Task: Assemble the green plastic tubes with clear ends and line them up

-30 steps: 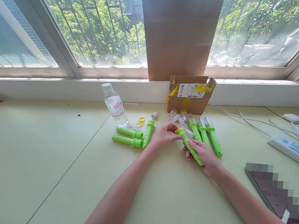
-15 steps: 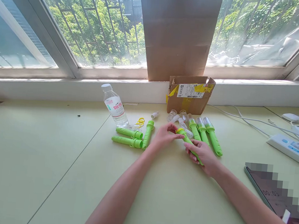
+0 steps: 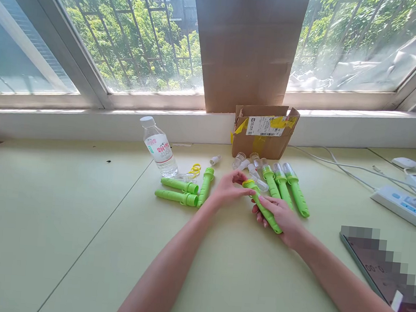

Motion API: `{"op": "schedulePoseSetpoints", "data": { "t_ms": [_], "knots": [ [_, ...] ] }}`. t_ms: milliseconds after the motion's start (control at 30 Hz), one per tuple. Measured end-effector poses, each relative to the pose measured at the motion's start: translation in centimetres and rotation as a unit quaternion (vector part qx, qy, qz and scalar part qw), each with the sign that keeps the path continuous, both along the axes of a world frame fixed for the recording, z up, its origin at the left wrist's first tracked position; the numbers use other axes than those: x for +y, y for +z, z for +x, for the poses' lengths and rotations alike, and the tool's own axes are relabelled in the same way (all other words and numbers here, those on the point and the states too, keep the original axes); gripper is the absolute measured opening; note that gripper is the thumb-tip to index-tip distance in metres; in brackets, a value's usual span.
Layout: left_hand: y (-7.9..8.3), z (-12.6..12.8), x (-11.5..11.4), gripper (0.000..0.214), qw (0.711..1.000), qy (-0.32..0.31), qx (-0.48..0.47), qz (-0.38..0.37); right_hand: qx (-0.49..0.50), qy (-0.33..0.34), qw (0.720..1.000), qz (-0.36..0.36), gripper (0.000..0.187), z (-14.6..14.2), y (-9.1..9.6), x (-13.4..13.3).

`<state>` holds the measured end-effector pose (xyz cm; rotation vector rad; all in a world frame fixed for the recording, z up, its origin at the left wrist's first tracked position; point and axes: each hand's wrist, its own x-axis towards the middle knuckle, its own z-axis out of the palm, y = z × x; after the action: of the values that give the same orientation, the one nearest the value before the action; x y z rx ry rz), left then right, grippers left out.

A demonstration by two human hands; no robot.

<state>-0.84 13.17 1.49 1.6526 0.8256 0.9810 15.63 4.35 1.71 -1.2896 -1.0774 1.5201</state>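
My right hand (image 3: 277,215) is wrapped round a green flashlight handle (image 3: 266,215), which slants with its top end up and to the left. A yellow ring (image 3: 248,183) sits at that top end. My left hand (image 3: 231,187) pinches there, fingers behind the ring and thumb against the handle. Left of my left hand, another green handle (image 3: 205,187) points away from me, and two with bare threaded ends, an upper one (image 3: 179,185) and a lower one (image 3: 176,196), lie sideways. Several green handles with clear caps (image 3: 297,193) lie right of my hands.
A water bottle (image 3: 160,147) stands behind the left handles, near loose yellow rings (image 3: 194,170). Clear caps (image 3: 239,160) and white bulb pieces (image 3: 215,160) lie before a cardboard box (image 3: 264,139). At right are a power strip (image 3: 400,204) and a phone (image 3: 372,272).
The held handle has turned slightly and shifted a little left, and my right-hand fingers have changed their grip along it. My left hand stays at the ringed end.
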Motion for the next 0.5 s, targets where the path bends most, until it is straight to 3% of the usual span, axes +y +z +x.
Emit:
{"op": "schedulePoseSetpoints", "data": {
  "t_ms": [267,500],
  "knots": [
    [-0.73,0.33,0.19,0.04,0.999,0.031,0.016,-0.013,-0.025,0.019,0.999,-0.026,0.036,0.36,0.05,0.12],
    [-0.16,0.14,-0.13,0.044,1.0,-0.012,-0.008,-0.008,-0.041,0.0,0.999,-0.031,0.03,0.26,0.69,-0.2]
  ]
}}
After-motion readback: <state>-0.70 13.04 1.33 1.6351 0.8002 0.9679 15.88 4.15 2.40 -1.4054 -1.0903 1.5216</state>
